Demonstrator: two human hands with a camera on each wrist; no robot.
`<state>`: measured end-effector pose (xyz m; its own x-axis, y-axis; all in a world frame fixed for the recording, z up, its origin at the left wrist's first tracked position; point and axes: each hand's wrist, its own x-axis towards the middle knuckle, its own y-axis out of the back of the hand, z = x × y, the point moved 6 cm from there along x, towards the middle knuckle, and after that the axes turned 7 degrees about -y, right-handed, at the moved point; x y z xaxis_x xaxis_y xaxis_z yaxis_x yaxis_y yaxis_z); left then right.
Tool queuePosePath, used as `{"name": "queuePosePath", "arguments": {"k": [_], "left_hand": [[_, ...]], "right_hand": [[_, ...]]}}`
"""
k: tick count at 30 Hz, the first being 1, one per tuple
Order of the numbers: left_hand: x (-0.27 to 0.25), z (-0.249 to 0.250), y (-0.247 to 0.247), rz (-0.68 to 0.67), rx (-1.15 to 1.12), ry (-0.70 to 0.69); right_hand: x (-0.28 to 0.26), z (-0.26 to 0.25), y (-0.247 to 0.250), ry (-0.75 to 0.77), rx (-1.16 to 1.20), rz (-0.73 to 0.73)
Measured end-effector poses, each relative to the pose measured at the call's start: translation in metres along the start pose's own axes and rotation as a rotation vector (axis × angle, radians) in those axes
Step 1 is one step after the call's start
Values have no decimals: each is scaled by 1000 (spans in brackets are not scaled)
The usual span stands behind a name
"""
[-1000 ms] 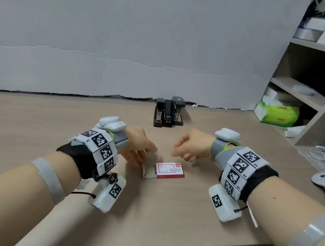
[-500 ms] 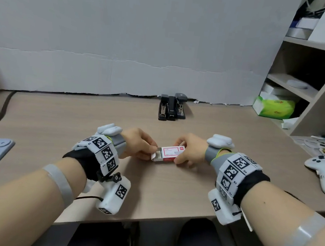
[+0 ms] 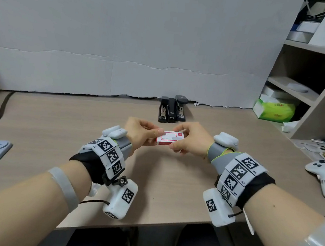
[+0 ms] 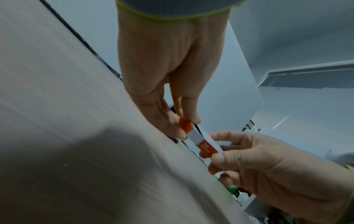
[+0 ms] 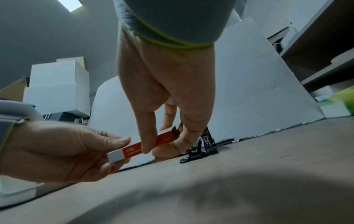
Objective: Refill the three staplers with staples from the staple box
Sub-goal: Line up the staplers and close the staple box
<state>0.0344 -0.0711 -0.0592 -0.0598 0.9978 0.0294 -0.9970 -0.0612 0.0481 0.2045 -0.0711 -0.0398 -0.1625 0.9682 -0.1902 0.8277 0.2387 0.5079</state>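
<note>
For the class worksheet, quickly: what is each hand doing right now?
Left hand: pinches the left end of the staple box.
Right hand: fingers grip the box's right end, clear of the desk.

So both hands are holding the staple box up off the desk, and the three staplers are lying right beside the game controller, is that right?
Not quite. In the head view, both hands, left hand and right hand, do hold the staple box, but the three staplers stand by the back board, far from the game controller.

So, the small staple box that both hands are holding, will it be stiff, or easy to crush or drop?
The staple box looks like thin card, so a hard pinch would probably dent it. The left hand and right hand each pinch one end; it is probably light. Its grey inner part shows at one end and may slide out.
</note>
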Motion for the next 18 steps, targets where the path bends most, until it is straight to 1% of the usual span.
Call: {"name": "queuePosePath", "arguments": {"k": [4, 7, 9, 11, 13, 15, 18], "left_hand": [[2, 7, -5, 69, -6, -81], [7, 6, -11, 123, 48, -106], [12, 5, -20, 127, 108, -117], [18, 5, -28, 115, 158, -127], [23, 7, -33, 103, 160, -129], [37, 7, -37, 98, 141, -107], [57, 6, -40, 74, 39, -58]], "right_hand": [[-1, -3, 1, 10, 36, 29], [3, -1, 3, -12, 24, 99], [5, 2, 8, -45, -11, 161], [8, 3, 12, -69, -23, 193], [9, 5, 17, -78, -7, 177], [14, 8, 23, -84, 28, 119], [23, 13, 29, -95, 84, 37]]}}
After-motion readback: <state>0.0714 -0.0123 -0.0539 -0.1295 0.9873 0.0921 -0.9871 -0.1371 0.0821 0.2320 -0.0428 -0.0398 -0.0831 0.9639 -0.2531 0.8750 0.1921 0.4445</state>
